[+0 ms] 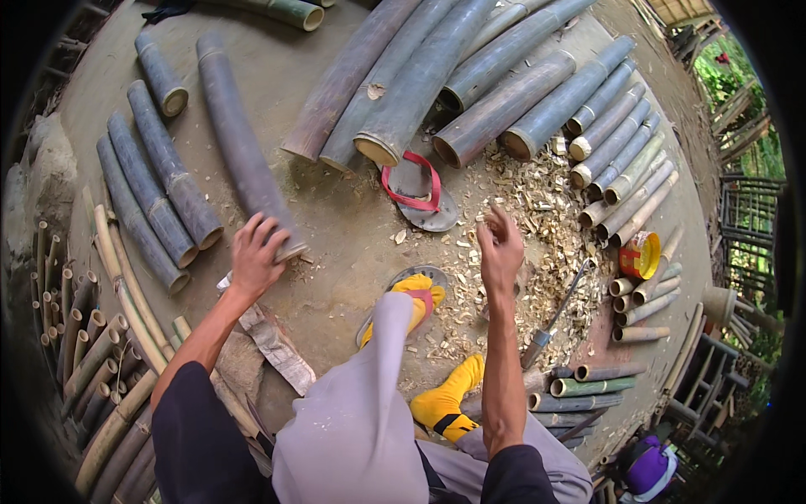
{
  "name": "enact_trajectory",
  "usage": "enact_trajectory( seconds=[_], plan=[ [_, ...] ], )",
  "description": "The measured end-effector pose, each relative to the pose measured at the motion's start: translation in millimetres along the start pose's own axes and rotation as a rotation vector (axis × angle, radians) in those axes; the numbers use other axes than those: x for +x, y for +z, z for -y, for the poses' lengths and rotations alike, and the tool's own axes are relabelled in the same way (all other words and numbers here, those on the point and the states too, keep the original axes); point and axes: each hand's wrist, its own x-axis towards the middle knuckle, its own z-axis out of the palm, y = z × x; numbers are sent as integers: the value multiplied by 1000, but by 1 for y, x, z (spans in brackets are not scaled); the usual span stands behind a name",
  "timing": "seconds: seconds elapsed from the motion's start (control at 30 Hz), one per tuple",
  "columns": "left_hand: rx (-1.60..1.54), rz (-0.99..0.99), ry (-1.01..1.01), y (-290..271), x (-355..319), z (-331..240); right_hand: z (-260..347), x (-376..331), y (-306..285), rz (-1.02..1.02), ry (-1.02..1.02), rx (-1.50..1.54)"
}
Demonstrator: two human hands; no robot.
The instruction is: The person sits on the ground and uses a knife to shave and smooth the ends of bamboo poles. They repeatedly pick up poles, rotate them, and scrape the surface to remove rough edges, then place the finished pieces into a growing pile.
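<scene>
My left hand [260, 254] has its curled fingers over the near end of a thick, dark grey bamboo tube [239, 139]. The tube slants away toward the far left and looks slightly smeared by motion. Left of it lie several shorter bamboo tubes [168, 172] side by side. Above the wood chips my right hand [501, 248] is raised, fingers loosely bent and apart, with nothing visible in it. A long-bladed tool with a grey-blue handle [537, 343] rests on the chips to the right of that forearm.
Large bamboo tubes [504, 109] lie in a row at the far side. Pale wood chips [546, 210] cover the ground at right, beside a red-and-yellow tin [641, 254]. A loose sandal [420, 197] lies ahead of my feet. Bamboo stacks [92, 361] crowd the left edge.
</scene>
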Motion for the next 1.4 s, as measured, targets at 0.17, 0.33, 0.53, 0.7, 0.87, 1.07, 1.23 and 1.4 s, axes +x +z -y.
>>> enact_trajectory(
  seconds=[0.17,0.33,0.53,0.7,0.87,1.07,1.23,1.4],
  plan=[
    [-48,-61,-365,27,-69,48,-99,-82,-70,-385,-1,-511],
    [-154,-74,-704,45,-95,51,-129,-116,-77,-170,259,-498],
    [-109,-50,-742,20,-73,41,-144,-125,-35,-182,312,-332],
    [-290,-191,-492,19,-54,46,-133,-131,-25,-135,326,-530],
    [-520,-169,-1035,28,22,42,-150,-132,-29,-174,258,-557],
    [-1031,-247,-1199,43,39,54,-142,-137,-23,-167,265,-578],
    [-1431,-294,-1190,8,29,17,-146,-138,-21,-196,225,-587],
    [-1333,-370,-1161,-13,-12,29,-150,-135,-14,-243,214,-639]
  ],
)
